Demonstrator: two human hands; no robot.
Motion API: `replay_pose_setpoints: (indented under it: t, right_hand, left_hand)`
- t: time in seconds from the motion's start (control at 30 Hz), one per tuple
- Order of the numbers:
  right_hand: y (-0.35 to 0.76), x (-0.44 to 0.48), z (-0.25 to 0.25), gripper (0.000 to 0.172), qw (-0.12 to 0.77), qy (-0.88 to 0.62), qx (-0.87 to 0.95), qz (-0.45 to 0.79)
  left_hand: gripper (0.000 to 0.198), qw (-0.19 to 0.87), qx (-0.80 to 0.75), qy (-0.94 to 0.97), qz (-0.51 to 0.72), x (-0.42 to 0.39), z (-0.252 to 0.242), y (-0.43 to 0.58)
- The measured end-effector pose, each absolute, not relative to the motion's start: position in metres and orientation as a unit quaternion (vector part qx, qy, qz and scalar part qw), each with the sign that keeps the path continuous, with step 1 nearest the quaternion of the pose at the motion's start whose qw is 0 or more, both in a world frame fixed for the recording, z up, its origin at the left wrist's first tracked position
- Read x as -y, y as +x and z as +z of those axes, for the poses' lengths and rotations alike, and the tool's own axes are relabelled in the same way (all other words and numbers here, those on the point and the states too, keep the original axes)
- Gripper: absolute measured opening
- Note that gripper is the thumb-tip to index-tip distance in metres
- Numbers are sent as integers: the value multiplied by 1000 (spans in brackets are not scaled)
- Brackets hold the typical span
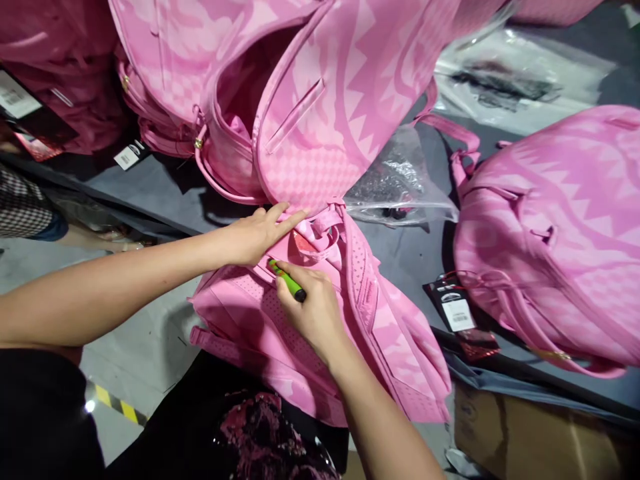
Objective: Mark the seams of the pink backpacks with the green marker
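Note:
A pink backpack (320,153) with a shark-teeth pattern lies opened out over the table's front edge, its strap side hanging toward me. My left hand (255,235) rests on the pink fabric near the top of the straps, fingers stretched out. Just to its right, my right hand (314,300) is closed around a green tool (289,281) with a dark end. The tool's upper tip meets the fabric beside the top handle. A small red piece (303,245) shows under the handle loop.
Another pink backpack (550,233) with a black tag (457,313) lies at the right. Plastic bags (520,80) are on the grey table (420,257). Darker pink bags (65,67) stand at upper left. Another person's checked sleeve (23,203) shows at left. A cardboard box (540,433) sits below.

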State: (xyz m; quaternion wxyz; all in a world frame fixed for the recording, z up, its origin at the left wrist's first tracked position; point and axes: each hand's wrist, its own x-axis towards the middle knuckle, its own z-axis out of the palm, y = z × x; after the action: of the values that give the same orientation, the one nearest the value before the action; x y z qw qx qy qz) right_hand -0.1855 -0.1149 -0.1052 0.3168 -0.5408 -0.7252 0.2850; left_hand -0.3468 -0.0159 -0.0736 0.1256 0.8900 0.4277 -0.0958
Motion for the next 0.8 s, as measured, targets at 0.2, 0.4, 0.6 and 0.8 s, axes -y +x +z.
replay_pose_setpoints:
  t: [0.2, 0.4, 0.6, 0.8]
  right_hand:
    - [-181, 111, -105, 31, 311, -523, 727, 318]
    - [-179, 110, -102, 31, 304, -525, 724, 327]
    - [-181, 108, -99, 32, 289, -537, 727, 315]
    - [-179, 108, -98, 30, 271, -563, 720, 302]
  left_hand:
    - [109, 129, -433, 887, -95, 17, -74, -347]
    - [102, 117, -428, 892, -82, 18, -76, -348]
    - [102, 111, -422, 896, -75, 17, -78, -350]
    - [100, 118, -421, 896, -77, 17, -78, -350]
